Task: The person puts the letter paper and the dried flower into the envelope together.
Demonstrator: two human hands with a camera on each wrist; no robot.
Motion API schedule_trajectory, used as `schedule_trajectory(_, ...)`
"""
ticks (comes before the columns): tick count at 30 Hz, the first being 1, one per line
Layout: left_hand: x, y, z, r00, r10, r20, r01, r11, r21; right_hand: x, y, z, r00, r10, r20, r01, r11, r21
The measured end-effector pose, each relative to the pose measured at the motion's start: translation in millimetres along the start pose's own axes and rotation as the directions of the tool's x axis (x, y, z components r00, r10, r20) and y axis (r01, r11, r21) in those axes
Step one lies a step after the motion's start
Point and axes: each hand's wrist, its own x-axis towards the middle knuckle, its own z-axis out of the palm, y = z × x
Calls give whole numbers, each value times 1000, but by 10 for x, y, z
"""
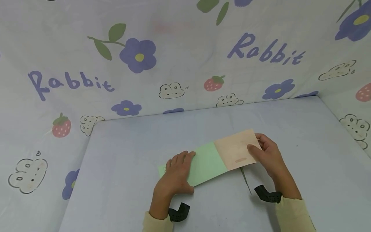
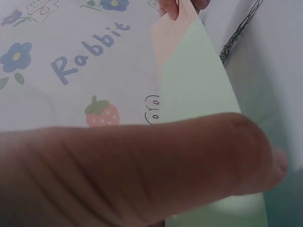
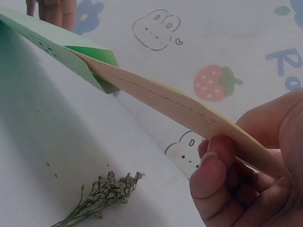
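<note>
A pale green paper envelope [image 1: 205, 164] is held tilted above the table. From its open end sticks a peach card [image 1: 236, 149], partly inside. My left hand [image 1: 175, 174] grips the envelope near its left end, a finger lying across the green face in the left wrist view. With thumb on one face and fingers behind, my right hand [image 1: 271, 158] pinches the card's right end. Faint writing runs along the card's other face in the right wrist view. A sprig of dried flowers [image 3: 104, 194] lies on the table beneath, mostly hidden by the card in the head view.
The white table [image 1: 121, 180] is backed and flanked by a cloth [image 1: 185, 64] printed with rabbits, flowers and strawberries. Small dark crumbs lie near the sprig. Black camera mounts [image 1: 268, 195] sit at both wrists, by the cream sleeves [image 1: 294, 212].
</note>
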Motion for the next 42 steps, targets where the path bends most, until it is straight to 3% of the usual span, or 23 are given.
schedule_trajectory(23,0,-12,-16,1000,15,-19,-16,1000,-20,16,57,27,1000,25,-8,-25,1000,-18)
schedule_trajectory(42,-5,-7,-13,1000,9,7,-9,999,-37,20,35,82,997,64,-51,-65,997,-30)
